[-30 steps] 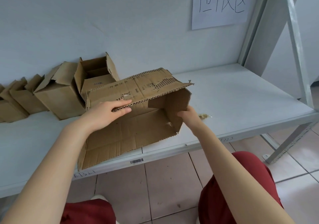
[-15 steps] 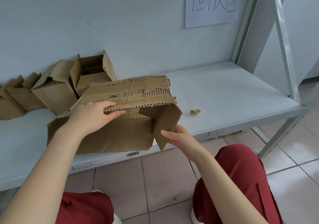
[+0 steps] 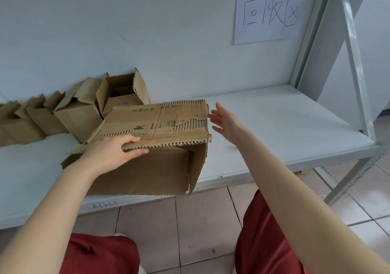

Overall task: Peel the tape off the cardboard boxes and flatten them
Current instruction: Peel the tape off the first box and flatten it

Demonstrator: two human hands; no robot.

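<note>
A worn brown cardboard box (image 3: 160, 123), partly collapsed with torn corrugated edges, lies on the white shelf (image 3: 274, 126) in front of me and hangs over its front edge. My left hand (image 3: 114, 151) grips the near edge of the box's top panel, thumb on top and fingers under it. To the right of the box, my right hand (image 3: 225, 121) hovers with fingers spread, just off the top panel's right edge and holding nothing.
Several more brown boxes (image 3: 82, 111) with raised flaps stand in a row against the wall at the back left. A paper sign (image 3: 270, 14) hangs on the wall. The shelf's metal upright and brace (image 3: 356, 62) rise at the right. Tiled floor (image 3: 190, 231) lies below.
My right hand has let go of the box's right side flap and risen to beside the top panel. The top panel has come down flatter, while my left hand keeps its hold.
</note>
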